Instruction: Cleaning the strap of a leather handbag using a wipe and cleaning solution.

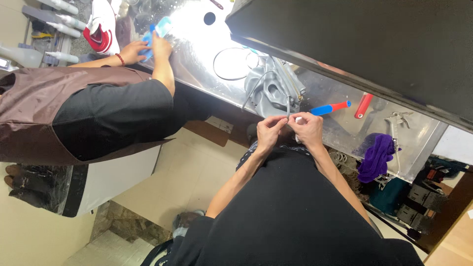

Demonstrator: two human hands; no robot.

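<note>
Head view | left hand (270, 132) and right hand (308, 129) each in a closed pinch grip on grey strap (288, 106) of grey bag (273, 88) at counter (340, 128) edge | risk: strap may slip; bag may slide off.

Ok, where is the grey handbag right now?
The grey handbag lies on the metal table, just beyond both hands, which pinch its strap; a blue-and-red brush lies beside it.

A shiny metal worktable (340, 130) catches bright glare, above a beige floor (182, 177) with a stone step (123, 231).
</note>
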